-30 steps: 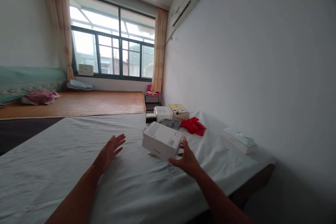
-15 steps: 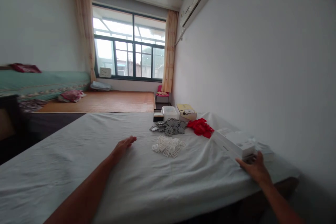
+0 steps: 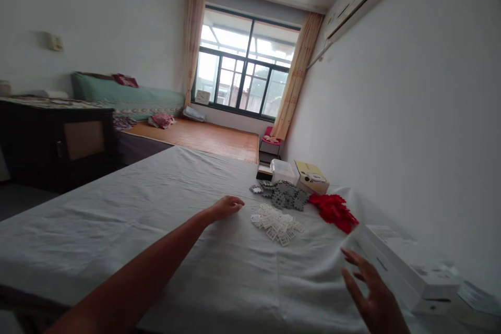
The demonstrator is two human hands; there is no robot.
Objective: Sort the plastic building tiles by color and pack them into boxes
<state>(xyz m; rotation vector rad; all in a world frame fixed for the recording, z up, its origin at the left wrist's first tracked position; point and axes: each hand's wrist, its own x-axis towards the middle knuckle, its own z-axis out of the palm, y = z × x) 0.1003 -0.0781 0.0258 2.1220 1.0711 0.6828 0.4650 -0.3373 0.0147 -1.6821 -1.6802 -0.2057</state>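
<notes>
My left hand (image 3: 227, 207) is over the cloth, just left of a heap of small white plastic grid pieces (image 3: 277, 224). Its fingers are loosely bent and apart, and I see nothing in them. My right hand (image 3: 370, 289) hovers at the lower right with its fingers spread and holds nothing. Beside it lies a long white box (image 3: 410, 266) against the wall. Behind the white heap are grey toothed plastic pieces (image 3: 284, 194), with a pile of red pieces (image 3: 334, 211) to their right.
A pale cloth (image 3: 156, 209) covers the table. At its far end stand a yellow box (image 3: 312, 177), a clear plastic container (image 3: 282, 171) and a small black box (image 3: 264, 171). A dark cabinet (image 3: 58, 135) is at the left, with the wall close on the right.
My right hand has come away from the white box's near end and moved left, with its fingers spread. My left hand stays near the white pieces. The view has turned left and tilted.
</notes>
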